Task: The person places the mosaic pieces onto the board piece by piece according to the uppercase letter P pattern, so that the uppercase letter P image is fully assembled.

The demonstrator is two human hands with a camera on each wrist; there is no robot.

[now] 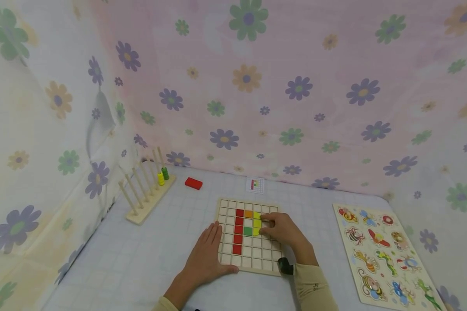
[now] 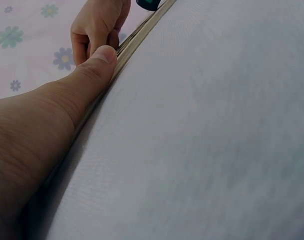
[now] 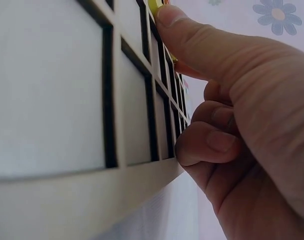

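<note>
A wooden grid board (image 1: 261,261) lies on the table with red tiles (image 1: 238,229) in a column, an orange tile (image 1: 248,214), a green tile (image 1: 247,231) and yellow tiles (image 1: 256,224) with rounded outer corners. My right hand (image 1: 286,232) has its thumb and index fingertips on the yellow tiles, one toward each end of their column. In the right wrist view, the thumb (image 3: 201,42) meets a yellow tile (image 3: 153,6), and the other fingers are curled by the board's edge. My left hand (image 1: 205,255) rests along the board's left edge, fingers straight, thumb at the near edge.
Behind the board are a small pattern card (image 1: 254,185) and a red block (image 1: 193,183). A wooden peg stand (image 1: 149,203) with yellow and green beads is at left. An insect puzzle board (image 1: 385,255) lies at right. Patterned cloth walls (image 1: 280,142) enclose the table.
</note>
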